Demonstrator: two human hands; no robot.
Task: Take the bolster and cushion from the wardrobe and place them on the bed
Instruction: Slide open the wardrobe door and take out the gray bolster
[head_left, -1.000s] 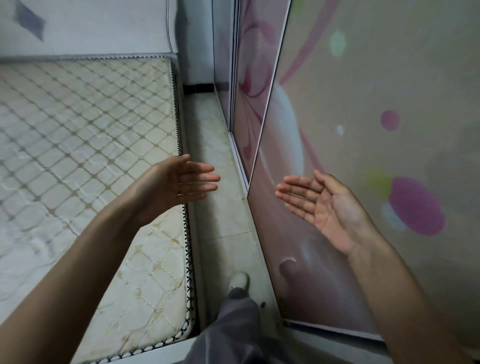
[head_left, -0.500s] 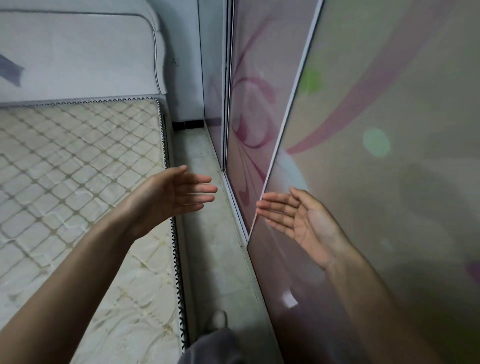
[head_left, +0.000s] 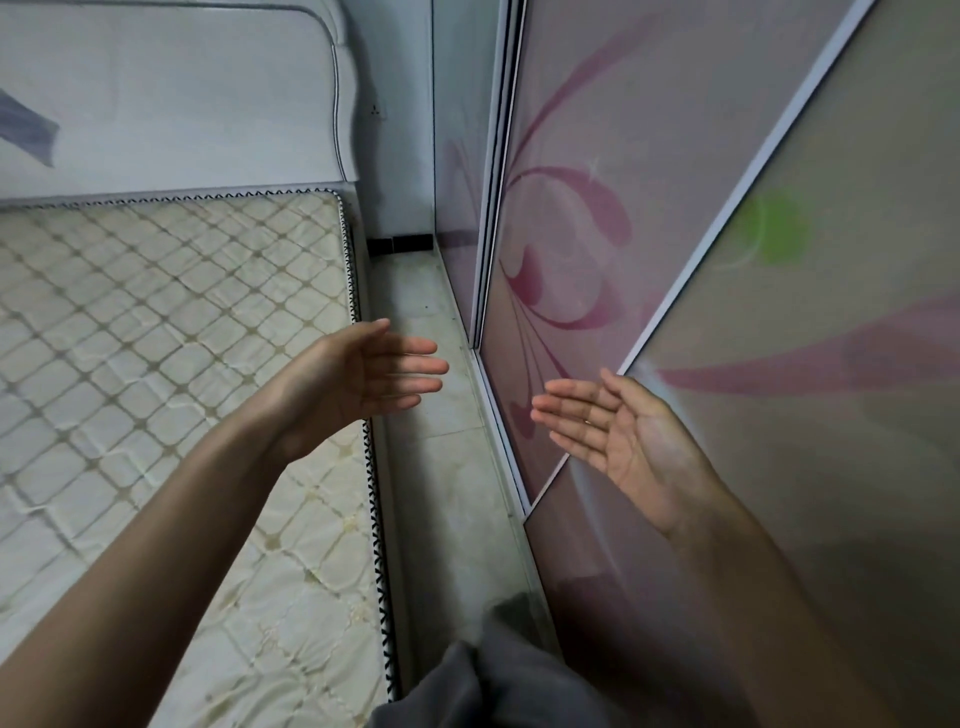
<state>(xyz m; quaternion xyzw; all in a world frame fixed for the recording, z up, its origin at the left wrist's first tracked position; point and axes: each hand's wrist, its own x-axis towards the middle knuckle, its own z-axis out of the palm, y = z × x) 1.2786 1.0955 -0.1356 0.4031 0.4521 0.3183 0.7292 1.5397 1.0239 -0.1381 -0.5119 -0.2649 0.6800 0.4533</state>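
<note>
The wardrobe (head_left: 753, 322) fills the right side, its sliding doors with pink swirl patterns closed. No bolster or cushion shows anywhere. The bed (head_left: 156, 338) lies on the left, a bare quilted cream mattress with black-and-white piping. My left hand (head_left: 363, 379) hovers over the mattress's right edge, fingers straight and pointing right, holding nothing. My right hand (head_left: 618, 431) is held palm up in front of the near wardrobe door, close to its white frame, fingers extended and empty.
A narrow tiled floor strip (head_left: 431, 415) runs between the bed and the wardrobe track. A padded white headboard (head_left: 182, 104) stands at the back against the wall. My grey trouser leg (head_left: 493, 675) is at the bottom.
The view has tilted upward, showing more of the headboard and the upper doors. Both hands stay open and have kept roughly the same pose between bed and wardrobe.
</note>
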